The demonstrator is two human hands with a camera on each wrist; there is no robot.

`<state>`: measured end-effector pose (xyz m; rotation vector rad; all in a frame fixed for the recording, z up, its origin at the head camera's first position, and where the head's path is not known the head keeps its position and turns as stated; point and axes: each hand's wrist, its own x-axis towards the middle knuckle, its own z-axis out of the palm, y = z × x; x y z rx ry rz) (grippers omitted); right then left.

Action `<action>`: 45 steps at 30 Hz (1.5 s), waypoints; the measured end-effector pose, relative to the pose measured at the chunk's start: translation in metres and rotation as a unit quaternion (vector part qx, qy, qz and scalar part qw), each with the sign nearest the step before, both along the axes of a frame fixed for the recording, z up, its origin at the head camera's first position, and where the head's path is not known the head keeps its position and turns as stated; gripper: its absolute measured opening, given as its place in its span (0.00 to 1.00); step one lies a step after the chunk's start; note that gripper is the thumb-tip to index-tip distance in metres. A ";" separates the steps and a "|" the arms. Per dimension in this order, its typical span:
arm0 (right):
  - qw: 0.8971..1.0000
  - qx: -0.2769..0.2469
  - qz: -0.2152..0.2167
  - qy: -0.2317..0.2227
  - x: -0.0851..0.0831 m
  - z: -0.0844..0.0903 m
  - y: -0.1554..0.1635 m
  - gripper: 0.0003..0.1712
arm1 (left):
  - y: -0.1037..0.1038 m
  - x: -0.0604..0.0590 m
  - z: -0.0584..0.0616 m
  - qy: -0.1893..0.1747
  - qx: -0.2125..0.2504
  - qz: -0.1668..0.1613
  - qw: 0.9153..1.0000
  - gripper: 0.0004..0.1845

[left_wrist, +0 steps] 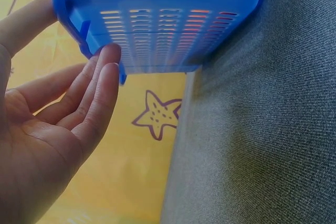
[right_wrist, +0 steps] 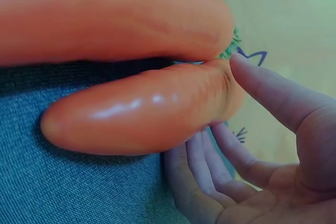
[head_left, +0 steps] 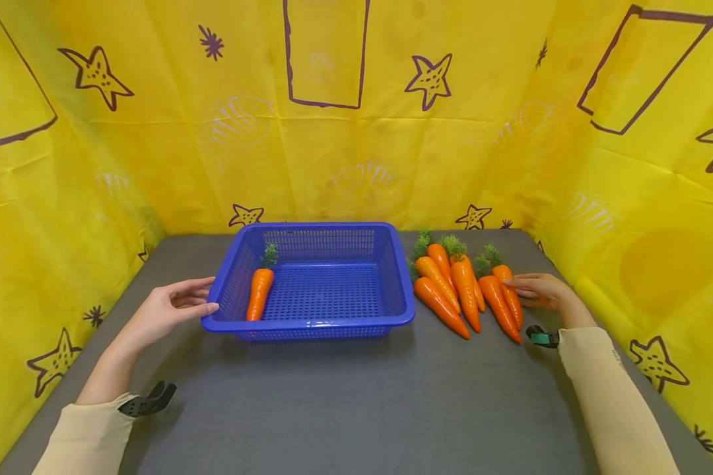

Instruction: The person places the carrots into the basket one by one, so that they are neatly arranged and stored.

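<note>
A blue plastic basket (head_left: 327,324) with slotted walls stands on the grey tabletop, one orange carrot (head_left: 260,293) with a green top lying inside at its left. My left hand (head_left: 175,305) holds the basket's left rim, thumb toward the front corner; in the left wrist view the other fingers curve against its outside. Right of the basket lies a group of carrots (head_left: 465,290). My right hand (head_left: 537,290) pinches the rightmost carrot (right_wrist: 136,114) near its leafy end, thumb on top and fingers along its side. Another carrot (head_left: 499,310) lies right against it.
Yellow cloth walls (head_left: 333,152) with drawn starfish close in the back and both sides. The grey tabletop (head_left: 344,409) extends in front of the basket. A dark strap (head_left: 148,400) sits on the left wrist and another strap (head_left: 543,337) on the right.
</note>
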<state>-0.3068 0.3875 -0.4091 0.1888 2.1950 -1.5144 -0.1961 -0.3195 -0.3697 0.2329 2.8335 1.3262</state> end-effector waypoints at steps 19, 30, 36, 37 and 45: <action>0.999 0.009 -0.047 -0.013 0.000 0.002 -0.009 0.41 | 0.000 0.000 0.000 -0.002 -0.005 0.000 1.000 0.32; 0.998 -0.015 -0.048 -0.038 -0.002 0.000 -0.001 0.35 | 0.000 -0.001 0.000 -0.002 -0.002 -0.002 1.000 0.32; 0.997 -0.051 -0.042 -0.040 0.000 0.004 0.004 0.33 | 0.000 0.000 0.001 -0.002 -0.005 -0.002 1.000 0.32; 0.997 -0.060 -0.040 -0.041 0.001 0.005 0.005 0.28 | 0.000 0.000 0.001 -0.001 -0.005 -0.002 1.000 0.32; 0.993 -0.110 -0.034 -0.038 0.004 0.013 0.010 0.10 | -0.001 0.000 0.002 -0.004 -0.009 -0.005 1.000 0.32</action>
